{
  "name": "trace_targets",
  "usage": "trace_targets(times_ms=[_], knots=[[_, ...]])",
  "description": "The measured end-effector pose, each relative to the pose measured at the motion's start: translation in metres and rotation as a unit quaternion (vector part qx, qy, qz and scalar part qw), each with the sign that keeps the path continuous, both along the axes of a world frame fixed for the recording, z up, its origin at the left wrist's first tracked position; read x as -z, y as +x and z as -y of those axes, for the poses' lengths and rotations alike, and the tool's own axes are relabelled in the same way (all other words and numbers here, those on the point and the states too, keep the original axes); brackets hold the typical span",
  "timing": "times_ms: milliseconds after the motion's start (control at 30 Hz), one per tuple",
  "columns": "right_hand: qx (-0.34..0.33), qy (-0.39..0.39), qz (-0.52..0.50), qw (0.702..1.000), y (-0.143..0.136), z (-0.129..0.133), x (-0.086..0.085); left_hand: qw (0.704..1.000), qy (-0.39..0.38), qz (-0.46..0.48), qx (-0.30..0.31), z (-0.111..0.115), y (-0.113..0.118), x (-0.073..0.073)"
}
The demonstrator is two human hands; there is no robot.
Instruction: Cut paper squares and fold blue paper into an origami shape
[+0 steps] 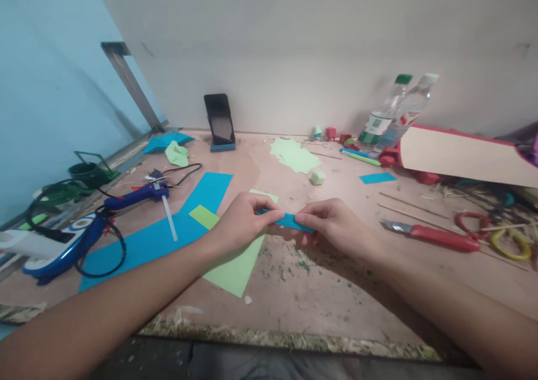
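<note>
Both hands pinch a small blue paper strip [288, 221] above the middle of the table. Its left end is between the thumb and fingers of my left hand [247, 220]; my right hand [330, 223] grips its right end. Under and beside my left hand lie a light green sheet [237, 273], a large blue paper [147, 240] and a short yellow-green strip [204, 217]. Beyond the hands sits a small pale green folded piece [318, 177]. Another blue rectangle [377, 177] lies flat to the right.
A blue glue gun [137, 196] with a cable lies left. At right are a red cutter knife [445, 237], scissors [510, 244] and thin sticks. A phone [219, 119], two bottles [376, 125] and a red-edged board [466, 154] stand at the back.
</note>
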State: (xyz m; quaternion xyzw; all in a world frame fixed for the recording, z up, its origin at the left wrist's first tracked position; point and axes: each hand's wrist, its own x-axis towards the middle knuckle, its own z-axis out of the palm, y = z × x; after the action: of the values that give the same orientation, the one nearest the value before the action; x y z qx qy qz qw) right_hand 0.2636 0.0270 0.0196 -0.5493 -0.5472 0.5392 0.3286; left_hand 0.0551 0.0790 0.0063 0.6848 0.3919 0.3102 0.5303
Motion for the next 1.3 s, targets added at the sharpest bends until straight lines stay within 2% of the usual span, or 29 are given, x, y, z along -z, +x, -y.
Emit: trace_targets(times_ms=[167,233,333,400,467,600,667,767,900,1100,1300], knots=[[0.034,-0.010,-0.051,0.998,0.003,-0.005,0.006,1.000,0.021,-0.008,-0.004,-0.003,-0.002,0.005],[0.051,-0.006,-0.056,0.997,0.004,-0.006,0.007,0.995,0.094,-0.032,-0.012,-0.004,-0.004,0.006],[0.058,-0.003,-0.066,0.996,0.006,-0.007,0.008,0.966,0.244,-0.081,0.032,-0.005,-0.008,0.006],[0.063,-0.009,-0.094,0.993,0.007,-0.007,0.008,0.953,0.281,-0.099,0.048,-0.003,-0.009,0.007],[0.062,-0.012,-0.132,0.989,0.007,-0.006,0.008,0.965,0.242,-0.098,0.026,0.000,-0.007,0.006],[0.034,-0.007,-0.140,0.990,0.005,-0.004,0.009,0.997,0.059,-0.036,-0.024,0.007,0.000,0.003],[0.043,-0.005,-0.113,0.993,0.003,-0.004,0.009,1.000,-0.008,0.005,-0.023,0.009,0.003,0.003],[0.077,0.010,-0.079,0.994,0.001,-0.003,0.008,0.997,-0.062,0.052,0.008,0.012,0.005,0.003],[0.081,0.026,-0.058,0.995,0.001,-0.004,0.004,0.991,-0.092,0.092,0.039,0.010,0.004,0.005],[0.044,0.008,-0.059,0.997,0.002,-0.004,0.007,0.996,-0.043,0.080,-0.020,0.002,0.004,0.006],[0.061,0.028,-0.067,0.995,0.001,-0.003,0.006,0.992,-0.071,0.108,0.001,0.004,0.004,0.005]])
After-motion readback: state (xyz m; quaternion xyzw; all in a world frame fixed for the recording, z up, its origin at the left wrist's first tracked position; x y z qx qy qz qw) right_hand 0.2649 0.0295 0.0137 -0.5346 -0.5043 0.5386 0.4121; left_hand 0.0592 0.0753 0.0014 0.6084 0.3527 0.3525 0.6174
